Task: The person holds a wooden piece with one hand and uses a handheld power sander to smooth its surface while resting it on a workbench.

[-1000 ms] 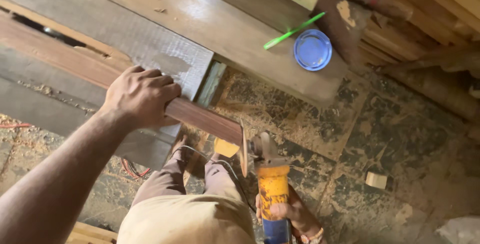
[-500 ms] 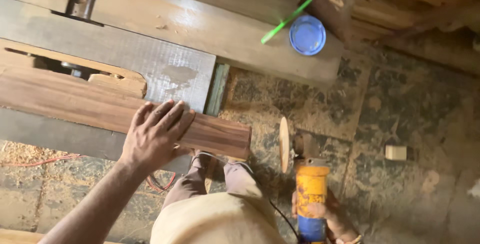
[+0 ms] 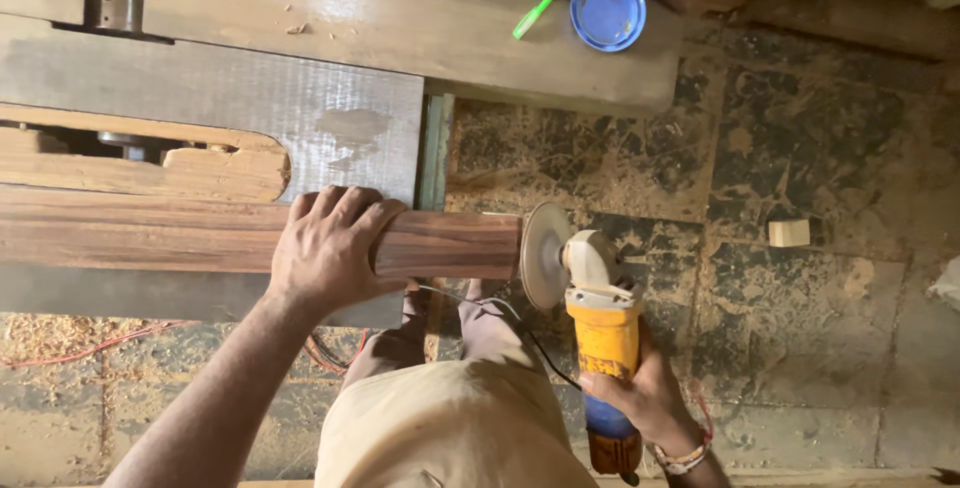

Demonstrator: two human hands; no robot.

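Left hand (image 3: 335, 248), grip clamped over the reddish wooden plank (image 3: 200, 233), pins it to the counter (image 3: 230, 108); right hand (image 3: 640, 393), grip closed around the yellow angle grinder (image 3: 600, 318), sets its sanding disc (image 3: 545, 253) against the plank's overhanging end.

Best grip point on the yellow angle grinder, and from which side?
Grip the angle grinder by its rear barrel, from the tail end near the body, as the right hand does. The sanding disc faces the plank end, so keep fingers behind the head.
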